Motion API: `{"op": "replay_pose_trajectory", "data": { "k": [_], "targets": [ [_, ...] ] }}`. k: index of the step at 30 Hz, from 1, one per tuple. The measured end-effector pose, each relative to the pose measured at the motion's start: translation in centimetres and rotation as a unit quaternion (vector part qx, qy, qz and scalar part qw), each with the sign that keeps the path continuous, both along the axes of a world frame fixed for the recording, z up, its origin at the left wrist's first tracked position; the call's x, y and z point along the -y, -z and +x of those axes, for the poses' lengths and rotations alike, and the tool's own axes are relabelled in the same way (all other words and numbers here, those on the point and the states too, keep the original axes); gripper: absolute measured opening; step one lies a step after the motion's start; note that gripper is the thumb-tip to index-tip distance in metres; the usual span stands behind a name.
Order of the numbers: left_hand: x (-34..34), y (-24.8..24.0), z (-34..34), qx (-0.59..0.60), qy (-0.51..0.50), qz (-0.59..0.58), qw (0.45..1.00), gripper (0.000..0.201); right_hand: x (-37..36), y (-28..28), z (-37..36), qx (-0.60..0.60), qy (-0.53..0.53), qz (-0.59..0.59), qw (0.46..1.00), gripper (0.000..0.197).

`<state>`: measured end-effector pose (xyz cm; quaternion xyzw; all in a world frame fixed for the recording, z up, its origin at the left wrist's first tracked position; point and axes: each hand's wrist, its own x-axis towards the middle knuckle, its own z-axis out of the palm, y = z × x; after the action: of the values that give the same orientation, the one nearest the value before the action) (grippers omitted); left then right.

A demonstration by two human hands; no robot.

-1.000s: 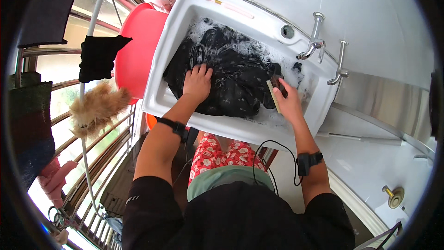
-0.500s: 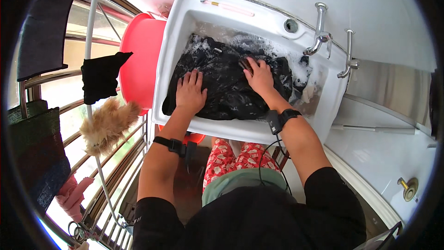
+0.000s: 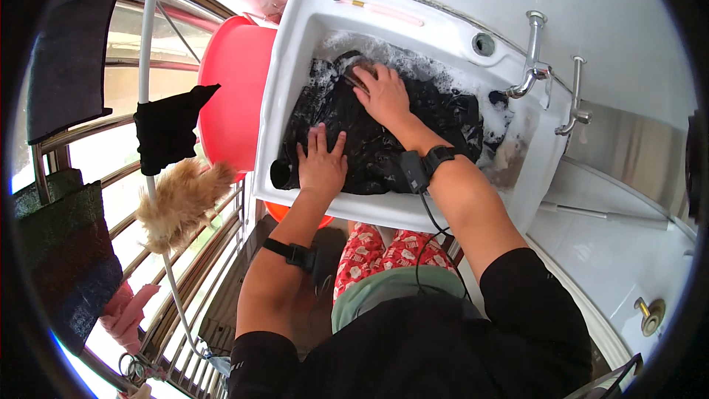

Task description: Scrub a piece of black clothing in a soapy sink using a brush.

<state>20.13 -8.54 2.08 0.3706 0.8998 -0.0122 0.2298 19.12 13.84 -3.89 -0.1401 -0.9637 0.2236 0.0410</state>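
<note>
A soaked black garment [image 3: 373,162] lies spread in a white sink [image 3: 443,33], with suds and cloudy water around it. My left hand [image 3: 323,170] rests flat on the garment near the sink's front left, fingers spread and holding nothing. Toward the back left, my right hand [image 3: 385,97] curls over a dark brown scrubbing brush [image 3: 357,78] and presses it against the cloth. The hand hides much of the brush, including its underside. A wide strap with a black box circles each forearm.
Two metal taps [image 3: 533,66] reach out from the wall at the right. A pink stick [image 3: 388,15] lies on the back ledge beside a round hole [image 3: 483,45]. A red basin [image 3: 230,96] stands left. Black cloth [image 3: 168,129] and a fluffy beige duster [image 3: 181,205] hang by the railing.
My right hand has moved with the brush toward the sink's back left. My left hand has shifted slightly, its fingers now spread wider. The garment's left part has bunched and rolled.
</note>
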Motion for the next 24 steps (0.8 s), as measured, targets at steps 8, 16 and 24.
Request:
{"op": "replay_pose_trajectory", "data": {
  "k": [8,16,24],
  "targets": [
    [-3.8,2.7,-0.7,0.050,0.120,0.062,0.990,0.056,-3.3,-1.6,7.6,-0.030,0.128,0.016,0.991,0.054],
    [-1.4,4.3,-3.4,-0.033,0.079,0.110,0.990,0.053,3.0,-3.5,11.3,0.026,0.087,-0.123,0.988,0.056],
    [3.7,0.1,0.1,0.090,0.117,0.165,0.975,0.033,4.0,-2.0,6.6,-0.013,-0.080,-0.089,0.993,0.046]
  ]
}}
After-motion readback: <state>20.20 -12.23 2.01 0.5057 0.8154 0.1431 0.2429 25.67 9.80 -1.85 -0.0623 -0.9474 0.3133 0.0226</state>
